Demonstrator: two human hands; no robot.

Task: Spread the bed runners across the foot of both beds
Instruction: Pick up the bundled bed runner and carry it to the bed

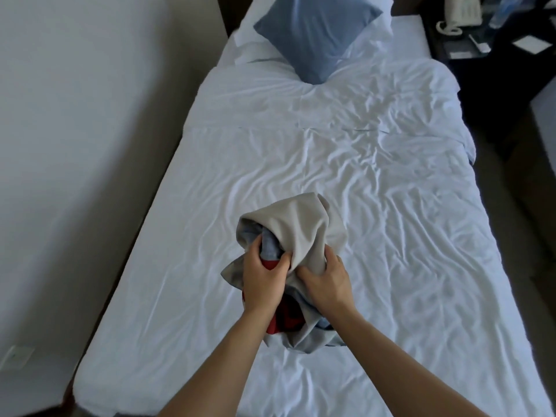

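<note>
**Bunched runner held over the foot of the bed**

The left hand (261, 281) and right hand (326, 279) both grip a crumpled grey fabric bed runner (296, 233) with red and blue showing in its folds, bunched above the lower middle of the bed. Beneath it lies a wrinkled white duvet (376, 182). A blue square cushion (316, 34) leans on white pillows at the head. A pale wall (75, 115) flanks the left; a dark nightstand (493, 55) with a cream telephone (460, 13) stands on the right.
</note>
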